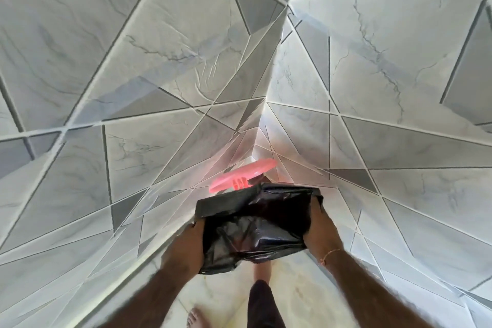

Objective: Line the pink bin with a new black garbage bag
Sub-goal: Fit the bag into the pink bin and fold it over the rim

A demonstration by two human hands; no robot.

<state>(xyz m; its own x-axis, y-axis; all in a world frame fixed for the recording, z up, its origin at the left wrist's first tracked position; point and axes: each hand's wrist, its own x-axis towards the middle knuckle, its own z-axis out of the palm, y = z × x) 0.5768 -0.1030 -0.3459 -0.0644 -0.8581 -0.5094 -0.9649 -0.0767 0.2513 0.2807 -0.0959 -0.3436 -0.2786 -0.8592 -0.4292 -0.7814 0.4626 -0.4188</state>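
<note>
A black garbage bag (255,224) is spread open between my two hands, low in the middle of the view. My left hand (186,245) grips its left edge, and my right hand (318,226) grips its right edge with the fingers tucked inside the plastic. Just beyond the bag the pink bin's lid (242,172) stands raised and tilted in the corner. The bin's body is hidden under the bag.
Grey marble-patterned tiled walls (133,88) meet in a corner (262,125) right behind the bin. My bare feet (195,317) and a dark trouser leg stand on a pale polished floor (226,293) below the bag.
</note>
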